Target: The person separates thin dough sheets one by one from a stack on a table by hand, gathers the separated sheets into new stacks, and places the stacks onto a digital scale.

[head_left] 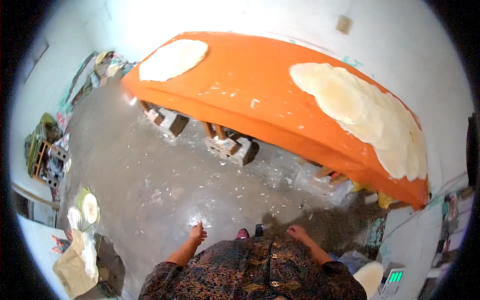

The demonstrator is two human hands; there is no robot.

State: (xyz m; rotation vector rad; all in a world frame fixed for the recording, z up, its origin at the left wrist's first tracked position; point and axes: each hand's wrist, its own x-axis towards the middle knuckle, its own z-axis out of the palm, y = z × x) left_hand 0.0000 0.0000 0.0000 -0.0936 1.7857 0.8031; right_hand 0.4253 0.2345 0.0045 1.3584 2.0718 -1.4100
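My left hand (198, 233) hangs in front of me above the floor, empty, with its fingers apart and slightly bent. My right hand (298, 233) is on the other side of my body, also empty, its fingers loosely bent and small in view. Neither hand touches anything. Beyond them stands a long table under an orange cloth (240, 75). On the cloth lie a pale, flat oval sheet (174, 60) at the far left and an overlapping row of similar pale sheets (367, 117) at the right. Small white scraps dot the cloth.
Concrete blocks (245, 151) support the table. White scraps litter the grey floor (150, 165). A cardboard piece (75, 267) and bags are at lower left; clutter (47, 145) lines the left wall. A device with a green display (395, 277) stands at lower right beside a pale round sheet (370, 279).
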